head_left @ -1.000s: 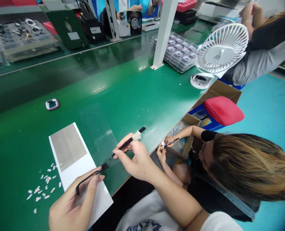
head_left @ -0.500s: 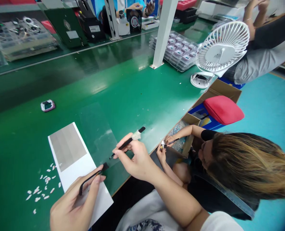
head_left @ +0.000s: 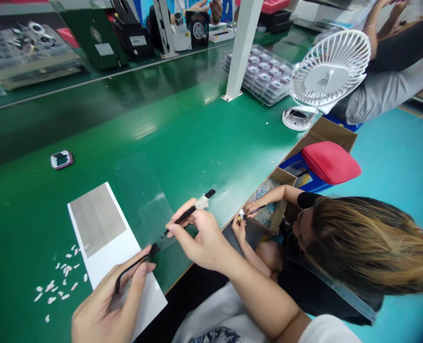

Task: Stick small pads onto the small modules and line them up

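Note:
My left hand [head_left: 106, 297], at lower left, pinches a small black frame with a rounded corner [head_left: 125, 272] between thumb and fingers. A dark flat tab [head_left: 155, 249] shows just past my fingertips; whether it belongs to the frame I cannot tell. My right hand [head_left: 200, 236] grips slim black tweezers [head_left: 177, 223] with pale, crumpled tape [head_left: 201, 202] around the shaft. Their thin tip points down-left toward the frame, apart from it. Under my left hand lies a white sheet [head_left: 107, 257] with a grey panel [head_left: 97, 220] on its far half.
Small white scraps [head_left: 52, 288] are scattered left of the sheet. A pink-and-white watch-like case [head_left: 61, 159] lies farther back. A clear sheet [head_left: 139, 190], white post [head_left: 240, 57], stacked trays [head_left: 264, 78] and fan [head_left: 329, 71] share the green table. A co-worker [head_left: 361, 247] sits close on my right.
The view has shifted slightly, so the case, sheet and scraps appear a little farther left. Both hands keep their grips and nearly the same pose.

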Available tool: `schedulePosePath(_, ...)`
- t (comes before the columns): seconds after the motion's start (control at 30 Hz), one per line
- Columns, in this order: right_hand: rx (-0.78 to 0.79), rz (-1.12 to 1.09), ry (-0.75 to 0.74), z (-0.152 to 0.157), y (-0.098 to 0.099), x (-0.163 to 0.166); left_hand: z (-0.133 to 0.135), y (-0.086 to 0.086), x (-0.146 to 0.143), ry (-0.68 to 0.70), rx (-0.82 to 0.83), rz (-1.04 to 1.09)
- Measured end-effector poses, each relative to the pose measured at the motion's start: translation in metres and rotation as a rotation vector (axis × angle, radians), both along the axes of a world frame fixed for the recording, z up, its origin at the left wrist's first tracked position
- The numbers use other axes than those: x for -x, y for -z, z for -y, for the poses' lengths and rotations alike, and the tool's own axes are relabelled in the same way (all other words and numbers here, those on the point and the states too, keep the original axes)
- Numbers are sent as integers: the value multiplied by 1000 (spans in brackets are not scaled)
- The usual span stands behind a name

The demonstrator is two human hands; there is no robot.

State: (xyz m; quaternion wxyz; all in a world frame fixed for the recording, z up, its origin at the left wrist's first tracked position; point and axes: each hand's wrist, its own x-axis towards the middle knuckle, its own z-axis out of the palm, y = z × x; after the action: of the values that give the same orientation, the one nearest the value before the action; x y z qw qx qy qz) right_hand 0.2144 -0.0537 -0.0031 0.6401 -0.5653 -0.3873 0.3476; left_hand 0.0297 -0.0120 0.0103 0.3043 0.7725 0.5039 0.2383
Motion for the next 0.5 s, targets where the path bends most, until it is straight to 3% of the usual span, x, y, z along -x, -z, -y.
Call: schedulePosePath(0.5,24,34,-7,1,-1,-1,1,-1,1,-4,9,2)
